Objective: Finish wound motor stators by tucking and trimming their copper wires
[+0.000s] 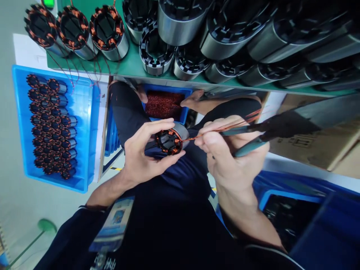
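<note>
My left hand (pixel 143 153) is curled around a small motor stator (pixel 180 131), thumb and fingers on its metal sides. The stator has a silvery shell, and copper windings show at its black slotted end. Several copper wires (pixel 192 138) run from that end to my right hand (pixel 230 153), which pinches them between thumb and fingers. Loose wire ends trail past the right hand's far side. Also in this hand is a two-armed tool (pixel 249 146) with grey-green arms and a dark body; blur hides its exact kind.
Wound stators (pixel 109 30) and many unwound metal cores (pixel 157 56) stand on the green bench (pixel 132 67). At left, a blue tray (pixel 84 150) holds rows of wound stators. A blue bin of reddish scraps (pixel 164 105) sits below, between the feet. Cardboard (pixel 306 146) lies at right.
</note>
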Available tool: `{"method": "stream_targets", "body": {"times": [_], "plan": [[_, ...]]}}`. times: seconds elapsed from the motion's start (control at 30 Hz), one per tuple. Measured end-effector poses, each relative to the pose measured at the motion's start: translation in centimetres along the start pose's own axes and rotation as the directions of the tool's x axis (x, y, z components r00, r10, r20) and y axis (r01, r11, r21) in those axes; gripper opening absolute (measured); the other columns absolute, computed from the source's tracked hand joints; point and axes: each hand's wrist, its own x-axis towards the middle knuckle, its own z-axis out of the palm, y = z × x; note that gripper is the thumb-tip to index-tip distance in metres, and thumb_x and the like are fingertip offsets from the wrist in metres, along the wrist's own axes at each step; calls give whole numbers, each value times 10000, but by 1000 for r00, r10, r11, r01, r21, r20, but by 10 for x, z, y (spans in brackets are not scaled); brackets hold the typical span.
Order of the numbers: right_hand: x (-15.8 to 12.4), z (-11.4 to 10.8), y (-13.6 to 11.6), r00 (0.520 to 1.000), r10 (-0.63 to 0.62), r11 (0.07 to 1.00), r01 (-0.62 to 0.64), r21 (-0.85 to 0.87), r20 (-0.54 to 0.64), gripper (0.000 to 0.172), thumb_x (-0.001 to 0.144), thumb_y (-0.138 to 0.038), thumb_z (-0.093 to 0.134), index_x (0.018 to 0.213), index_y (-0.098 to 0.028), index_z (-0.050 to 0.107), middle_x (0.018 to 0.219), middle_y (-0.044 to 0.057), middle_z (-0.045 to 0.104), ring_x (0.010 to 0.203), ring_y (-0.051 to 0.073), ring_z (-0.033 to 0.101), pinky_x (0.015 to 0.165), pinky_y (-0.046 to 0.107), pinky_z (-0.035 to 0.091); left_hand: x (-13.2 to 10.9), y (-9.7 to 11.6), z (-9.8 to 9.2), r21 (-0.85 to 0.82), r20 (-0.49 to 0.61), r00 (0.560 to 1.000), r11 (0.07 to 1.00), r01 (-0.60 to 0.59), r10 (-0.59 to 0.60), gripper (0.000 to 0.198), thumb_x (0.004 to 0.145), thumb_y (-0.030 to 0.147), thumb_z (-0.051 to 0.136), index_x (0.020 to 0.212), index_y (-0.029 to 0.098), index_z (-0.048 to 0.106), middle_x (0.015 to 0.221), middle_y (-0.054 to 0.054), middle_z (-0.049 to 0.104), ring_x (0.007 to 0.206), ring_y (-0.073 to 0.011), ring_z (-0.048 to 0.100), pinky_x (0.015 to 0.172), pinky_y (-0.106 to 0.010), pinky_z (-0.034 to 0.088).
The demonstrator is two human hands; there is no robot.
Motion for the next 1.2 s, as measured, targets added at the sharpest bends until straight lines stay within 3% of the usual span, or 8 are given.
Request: {"method": "stream_targets", "body": {"times": [0.23,0.43,0.6,0.73,0.8,0.93,1.07,1.2], "plan": [[2,15,33,989,92,967,-61,248,-118,236,1116,-504,952,1041,-293,878,787,-4,718,581,152,593,521,315,518,-8,-18,26,-403,91,973,886,229,-210,659,1010,190,1047,1533,271,654,1739,-180,736,1573,-308,819,1045,-287,778],[2,5,28,997,61,996,-64,-57,-55,121,1151,-380,902,1064,-299,890,953,19,851,747,196,767,723,366,680,-13,-49,38,-511,347,865,700,498,-362,668,1099,416,981,1385,343,381,1676,-158,736,1365,-226,882,1103,-341,744],[6,-1,16,999,38,985,-41,-170,-21,104,1168,-359,868,1088,-292,871,887,-4,825,647,165,681,593,329,615,-13,-45,45,-603,415,770,487,632,-484,693,1106,735,891,1290,352,344,1565,-77,723,1229,-232,873,940,-358,753],[8,-4,8,999,23,930,-5,-369,43,117,1191,-334,835,1076,-312,824,946,-15,837,669,164,666,676,391,611,-12,-44,50,-619,336,812,538,573,-478,606,1128,614,895,1305,348,380,1463,-46,749,1080,-184,845,874,-318,738],[5,-11,2,997,12,890,26,-455,81,65,1202,-336,819,1256,-352,852,1112,6,884,789,207,749,778,434,672,-12,-47,49,-596,270,834,597,537,-481,613,1115,616,894,1321,348,383,1450,-50,755,1074,-185,841,879,-313,738],[-9,-34,-8,981,-7,848,108,-519,193,508,1197,-286,779,1690,-404,766,1236,47,866,911,253,800,863,460,700,-10,-52,42,-547,142,884,709,445,-446,554,1157,617,831,1371,355,393,1508,-63,716,1215,-238,873,958,-350,749],[-22,-46,-5,924,41,823,185,-538,379,571,1155,-156,721,1701,-321,756,1203,59,859,987,259,833,924,442,699,-5,-53,38,-467,24,955,842,271,-295,434,1211,523,786,1393,340,437,1545,-88,662,1301,-252,856,1056,-382,748],[-23,-41,2,900,35,774,250,-582,434,494,1171,-105,672,1653,-170,757,1228,88,840,1073,250,820,1039,406,688,1,-60,42,-382,-56,994,922,67,-95,431,1197,517,790,1380,331,448,1502,-77,652,1185,-199,835,1031,-354,756]]}}
